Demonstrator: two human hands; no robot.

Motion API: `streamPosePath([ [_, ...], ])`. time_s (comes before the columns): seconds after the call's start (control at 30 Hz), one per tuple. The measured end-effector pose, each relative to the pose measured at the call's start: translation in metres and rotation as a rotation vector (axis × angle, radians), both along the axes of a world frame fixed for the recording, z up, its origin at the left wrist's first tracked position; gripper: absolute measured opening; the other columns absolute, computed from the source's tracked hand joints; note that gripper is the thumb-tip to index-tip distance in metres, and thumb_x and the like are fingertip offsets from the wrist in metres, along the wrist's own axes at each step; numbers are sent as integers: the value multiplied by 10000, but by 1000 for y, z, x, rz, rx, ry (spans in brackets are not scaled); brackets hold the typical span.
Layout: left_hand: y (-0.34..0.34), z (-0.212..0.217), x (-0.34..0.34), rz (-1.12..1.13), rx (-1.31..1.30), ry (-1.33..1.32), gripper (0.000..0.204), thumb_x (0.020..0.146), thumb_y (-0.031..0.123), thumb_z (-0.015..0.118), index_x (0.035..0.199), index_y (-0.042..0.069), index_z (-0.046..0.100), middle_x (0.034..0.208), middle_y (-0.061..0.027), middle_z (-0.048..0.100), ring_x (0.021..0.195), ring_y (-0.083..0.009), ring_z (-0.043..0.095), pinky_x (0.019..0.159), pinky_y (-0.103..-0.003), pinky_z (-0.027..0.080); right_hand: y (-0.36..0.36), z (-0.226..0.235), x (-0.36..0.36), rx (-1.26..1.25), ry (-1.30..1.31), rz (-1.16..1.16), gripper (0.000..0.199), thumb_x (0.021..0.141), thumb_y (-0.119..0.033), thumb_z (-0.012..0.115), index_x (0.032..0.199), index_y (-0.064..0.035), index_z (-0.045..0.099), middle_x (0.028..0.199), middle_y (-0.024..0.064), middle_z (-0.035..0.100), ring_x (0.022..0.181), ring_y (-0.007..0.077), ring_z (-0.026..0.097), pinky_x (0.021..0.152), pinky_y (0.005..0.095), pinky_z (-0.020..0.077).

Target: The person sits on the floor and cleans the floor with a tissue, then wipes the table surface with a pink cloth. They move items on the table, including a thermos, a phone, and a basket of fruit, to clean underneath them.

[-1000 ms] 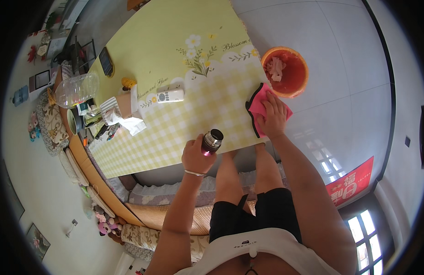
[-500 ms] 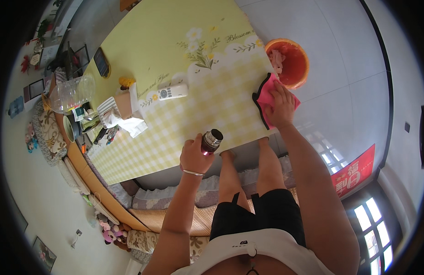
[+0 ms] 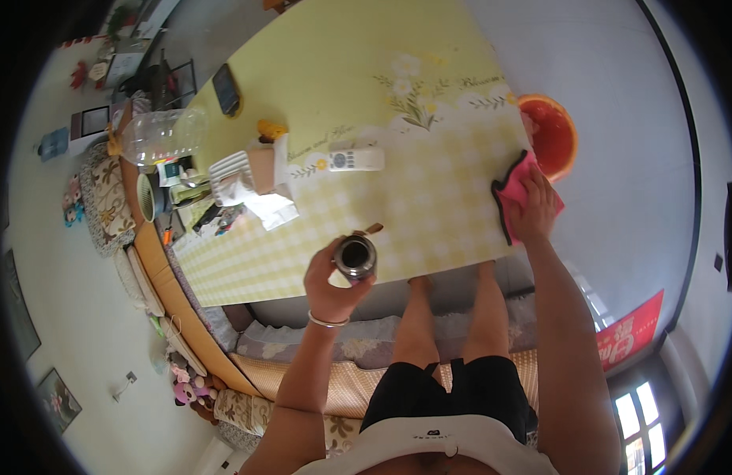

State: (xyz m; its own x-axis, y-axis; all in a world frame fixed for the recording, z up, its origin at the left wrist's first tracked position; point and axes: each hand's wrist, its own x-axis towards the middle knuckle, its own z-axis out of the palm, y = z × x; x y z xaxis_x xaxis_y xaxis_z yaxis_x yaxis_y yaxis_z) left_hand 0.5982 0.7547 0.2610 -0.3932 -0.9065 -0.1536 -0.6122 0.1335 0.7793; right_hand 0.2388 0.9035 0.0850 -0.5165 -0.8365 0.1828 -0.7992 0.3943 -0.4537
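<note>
Left hand grips a dark open-topped cup above the table's near edge. Right hand lies flat, fingers spread, pressing a pink cloth beside the orange basin.

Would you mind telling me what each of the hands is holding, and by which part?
The left hand grips a small metal cup around its side. The right hand presses flat on top of a pink cloth at the table edge.
</note>
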Motion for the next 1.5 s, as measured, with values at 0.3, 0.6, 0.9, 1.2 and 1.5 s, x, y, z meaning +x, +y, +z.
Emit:
streamPosePath([
  [0.3,-149,-1,9,414,-231,281,698,654,-4,890,1254,-48,535,1163,-122,637,1016,-180,635,864,-315,552,-5,1,5,19,18,4,503,725,-141,626,1215,-63,542,1458,123,493,1327,359,465,1090,498,360],
  [0.6,-227,-76,5,673,-312,368,678,599,123,962,1129,-56,579,1000,-102,677,847,-150,649,718,-266,565,-3,1,1,-17,29,9,472,713,-133,603,1176,-54,552,1448,133,506,1309,366,484,1071,499,375],
  [0.9,-144,-140,74,596,-111,102,603,778,143,850,1258,-70,553,1107,-120,670,982,-180,636,853,-311,525,-4,-1,3,-8,-3,13,450,743,-147,602,1182,-62,554,1465,118,498,1336,354,467,1084,495,368],
  [1.2,-2,-194,111,207,-375,-752,816,961,509,482,1578,62,190,1644,-186,145,1519,-364,119,1203,-525,101,-21,48,23,-82,-114,6,522,698,-12,544,1218,-35,593,1380,142,569,1219,372,537,1023,475,433],
  [1.5,-5,-192,112,201,-354,-763,866,894,432,592,1583,84,198,1642,-192,150,1513,-362,150,1203,-520,114,-90,17,208,213,-89,335,658,780,-212,653,1424,-189,517,1524,82,425,1427,372,328,1166,600,202],
])
